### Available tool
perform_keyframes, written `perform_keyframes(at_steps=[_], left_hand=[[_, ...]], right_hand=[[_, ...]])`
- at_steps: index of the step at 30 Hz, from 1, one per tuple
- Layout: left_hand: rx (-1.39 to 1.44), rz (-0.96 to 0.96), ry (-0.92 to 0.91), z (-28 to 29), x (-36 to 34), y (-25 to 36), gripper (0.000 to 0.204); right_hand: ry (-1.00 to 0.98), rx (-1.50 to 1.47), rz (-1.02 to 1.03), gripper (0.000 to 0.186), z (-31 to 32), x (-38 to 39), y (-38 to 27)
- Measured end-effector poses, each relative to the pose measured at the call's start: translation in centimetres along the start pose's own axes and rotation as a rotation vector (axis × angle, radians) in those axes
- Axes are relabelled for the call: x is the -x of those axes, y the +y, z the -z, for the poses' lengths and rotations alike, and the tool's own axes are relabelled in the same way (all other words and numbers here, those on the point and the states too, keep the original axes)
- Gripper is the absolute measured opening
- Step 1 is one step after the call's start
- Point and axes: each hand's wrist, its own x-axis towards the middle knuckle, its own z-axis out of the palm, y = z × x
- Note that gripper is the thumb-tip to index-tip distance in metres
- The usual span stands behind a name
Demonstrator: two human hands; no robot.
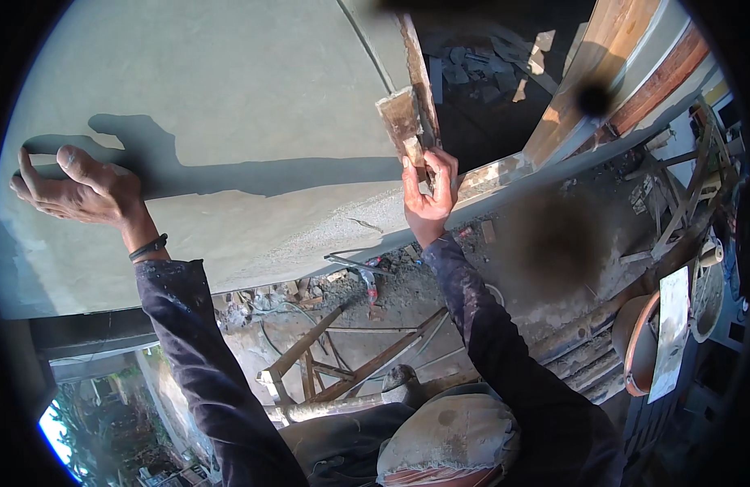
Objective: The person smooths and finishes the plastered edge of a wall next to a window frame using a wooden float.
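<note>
Sleeves [184,325], dark and spattered, cover both your arms as they come up from the lower edge toward the grey plastered wall [253,89]. Your left arm slants up and to the left, a black band [149,247] around its wrist. Your left hand [86,191] is turned to the left at the wall's far side, thumb pointing up, index finger curved, a wide gap between the two; the other fingers are bunched below and partly hidden. It shows nothing in its grasp, and whether it touches the plaster you cannot tell from this view.

Your right arm leans up and inward from the lower right. Your right hand [430,195] points upward, thumb and fingers pinched narrow on the short handle of a scraper [400,114]. That tool sits at the wall's right side, its broad, plaster-crusted blade tilted up and slightly left, at the lower end of a dark groove [365,40] and just beside the dark opening [488,122]. A long shadow [285,174] stretches across the wall between your hands.
</note>
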Motion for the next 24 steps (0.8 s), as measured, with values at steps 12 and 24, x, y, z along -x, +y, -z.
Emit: perform_keyframes(at_steps=[12,24], left_hand=[[-0.011,0.037,-0.001,-0.1,-0.4,0.6,0.07],[0.003,0.061,0.008,0.0,-0.3,0.6,0.065]], right_hand=[[-0.013,-0.188,-0.035,0.037,-2.5,-3.9,-5.0],[-0.102,-0.183,0.288,0.037,-4.1,-9.8,-11.1]])
